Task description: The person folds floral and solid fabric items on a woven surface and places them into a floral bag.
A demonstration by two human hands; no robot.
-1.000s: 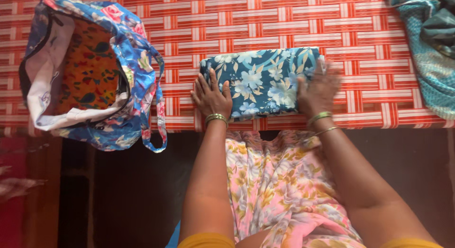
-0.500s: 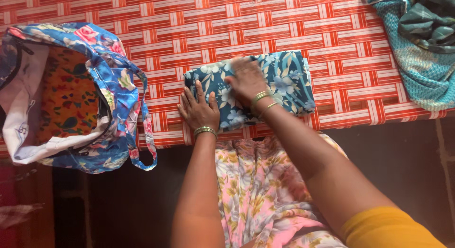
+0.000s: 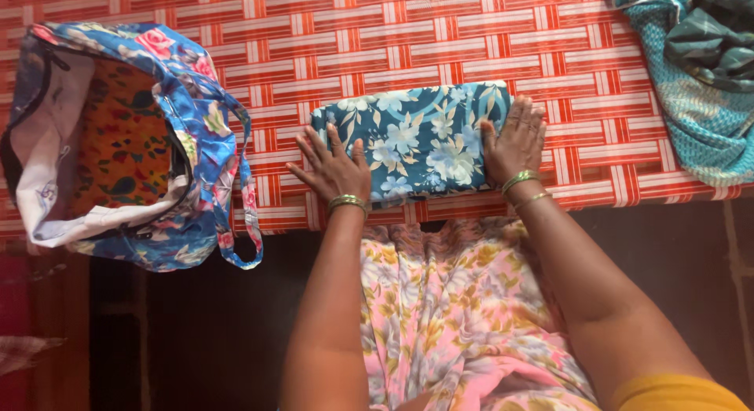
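Folded blue floral cloth (image 3: 412, 140), flat on the red-and-white woven cot (image 3: 471, 34), long axis running left to right, parallel to the near edge. Left hand (image 3: 334, 169) flat at its left end, right hand (image 3: 514, 140) flat at its right end; neither grips. Open floral bag (image 3: 118, 136) lies left of the cloth.

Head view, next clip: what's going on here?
A person presses both palms on a folded blue floral cloth lying on a red and white woven surface. The left hand lies flat at its left edge, the right hand at its right edge. An open blue floral bag sits to the left, and teal fabric is heaped at far right.
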